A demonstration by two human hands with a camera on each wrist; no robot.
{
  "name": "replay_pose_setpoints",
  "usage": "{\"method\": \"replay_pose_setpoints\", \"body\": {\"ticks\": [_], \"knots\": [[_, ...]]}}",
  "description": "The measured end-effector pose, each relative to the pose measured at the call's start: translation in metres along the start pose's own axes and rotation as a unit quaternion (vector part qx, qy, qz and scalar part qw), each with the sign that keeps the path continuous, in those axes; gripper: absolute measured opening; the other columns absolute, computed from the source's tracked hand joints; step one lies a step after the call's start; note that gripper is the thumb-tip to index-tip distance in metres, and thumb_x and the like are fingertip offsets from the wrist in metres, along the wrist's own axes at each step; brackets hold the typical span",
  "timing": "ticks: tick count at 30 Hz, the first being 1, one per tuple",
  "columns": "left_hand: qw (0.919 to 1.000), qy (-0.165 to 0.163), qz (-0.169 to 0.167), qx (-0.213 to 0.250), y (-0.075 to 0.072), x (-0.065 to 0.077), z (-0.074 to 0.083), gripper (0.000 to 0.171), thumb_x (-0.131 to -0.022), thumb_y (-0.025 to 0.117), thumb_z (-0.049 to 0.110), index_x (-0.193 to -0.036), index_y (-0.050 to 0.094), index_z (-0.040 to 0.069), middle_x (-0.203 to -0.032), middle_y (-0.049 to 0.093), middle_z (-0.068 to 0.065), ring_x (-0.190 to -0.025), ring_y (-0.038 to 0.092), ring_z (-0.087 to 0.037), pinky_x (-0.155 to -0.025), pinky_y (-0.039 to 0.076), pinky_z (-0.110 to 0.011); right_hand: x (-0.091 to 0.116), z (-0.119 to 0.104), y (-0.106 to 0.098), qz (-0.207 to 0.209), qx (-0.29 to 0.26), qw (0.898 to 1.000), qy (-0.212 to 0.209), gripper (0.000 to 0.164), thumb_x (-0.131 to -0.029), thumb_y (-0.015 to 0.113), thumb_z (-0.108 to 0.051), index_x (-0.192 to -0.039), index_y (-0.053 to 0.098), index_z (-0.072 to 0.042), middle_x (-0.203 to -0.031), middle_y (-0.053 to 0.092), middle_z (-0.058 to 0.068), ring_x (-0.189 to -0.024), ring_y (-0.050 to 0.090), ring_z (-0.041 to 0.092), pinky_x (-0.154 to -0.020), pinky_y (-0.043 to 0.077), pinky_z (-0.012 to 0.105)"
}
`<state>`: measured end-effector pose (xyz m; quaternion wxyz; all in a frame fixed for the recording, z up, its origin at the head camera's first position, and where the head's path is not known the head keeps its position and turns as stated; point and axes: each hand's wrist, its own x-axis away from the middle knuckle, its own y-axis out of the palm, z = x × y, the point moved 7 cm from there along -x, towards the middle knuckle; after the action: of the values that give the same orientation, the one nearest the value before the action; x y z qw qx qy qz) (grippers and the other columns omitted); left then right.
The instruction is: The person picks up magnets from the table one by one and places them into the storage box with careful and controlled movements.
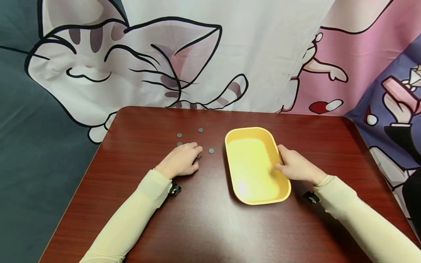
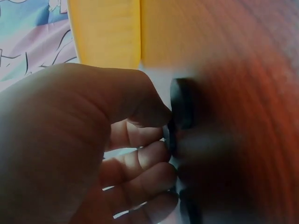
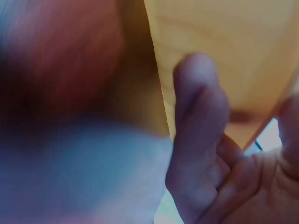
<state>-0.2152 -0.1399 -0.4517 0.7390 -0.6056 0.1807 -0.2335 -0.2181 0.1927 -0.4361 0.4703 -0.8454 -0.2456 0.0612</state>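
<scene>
A yellow rectangular plastic tub with rounded corners appears right of the table's middle, nothing inside it. My right hand grips its right wall, thumb over the rim on the inner side and fingers outside. In the right wrist view, fingers lie against the yellow wall. Left of the tub, my left hand is low on the tabletop with bent fingers. The left wrist view has its thumb and fingertips pinched about a small dark disc at table level, partly hidden by them. Another disc lies just past the thumb.
Several small grey discs lie around the left hand on the brown table: one disc toward the tub, another disc farther back. A printed cat curtain hangs behind the table's far edge.
</scene>
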Motion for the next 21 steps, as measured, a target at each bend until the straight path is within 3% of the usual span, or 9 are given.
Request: {"method": "replay_pose_setpoints", "body": {"ticks": [6, 12, 18, 21], "knots": [[0.9996, -0.022, 0.005, -0.020, -0.004, -0.005, 0.000, 0.007, -0.084, 0.064, 0.014, -0.090, 0.059, 0.012, -0.085, 0.053, -0.002, -0.075, 0.052, -0.020, -0.069, 0.047, -0.034, 0.003, -0.009, 0.016, 0.027, -0.025, 0.999, 0.032, 0.038, -0.087, 0.066, -0.007, -0.119, 0.049, 0.005, -0.082, 0.065, 0.009, -0.070, 0.063, 0.016, -0.064, 0.053, 0.029], [0.9985, -0.023, 0.022, -0.043, -0.005, -0.027, 0.010, 0.032, -0.092, 0.066, 0.024, -0.118, 0.063, 0.006, -0.108, 0.062, -0.009, -0.098, 0.061, -0.029, -0.093, 0.053, -0.041, 0.004, -0.017, 0.027, 0.008, -0.059, 0.997, 0.041, 0.039, -0.089, 0.063, -0.009, -0.121, 0.047, 0.004, -0.081, 0.065, 0.008, -0.066, 0.064, 0.014, -0.061, 0.054, 0.029], [0.9980, -0.031, -0.017, -0.052, 0.004, -0.044, 0.018, 0.033, -0.100, 0.064, 0.029, -0.121, 0.058, 0.005, -0.111, 0.059, -0.010, -0.099, 0.059, -0.028, -0.090, 0.054, -0.040, -0.009, -0.005, 0.030, -0.010, -0.099, 0.993, 0.068, 0.044, -0.093, 0.061, -0.016, -0.130, 0.048, 0.003, -0.101, 0.070, 0.015, -0.080, 0.069, 0.016, -0.071, 0.057, 0.029], [0.9972, -0.033, -0.020, -0.063, 0.006, -0.047, 0.021, 0.031, -0.102, 0.063, 0.029, -0.119, 0.057, 0.004, -0.109, 0.058, -0.011, -0.097, 0.058, -0.028, -0.087, 0.054, -0.039, -0.017, 0.000, 0.031, -0.011, -0.110, 0.991, 0.076, 0.051, -0.093, 0.062, -0.020, -0.135, 0.046, 0.003, -0.111, 0.068, 0.018, -0.090, 0.070, 0.019, -0.079, 0.057, 0.031]]}}
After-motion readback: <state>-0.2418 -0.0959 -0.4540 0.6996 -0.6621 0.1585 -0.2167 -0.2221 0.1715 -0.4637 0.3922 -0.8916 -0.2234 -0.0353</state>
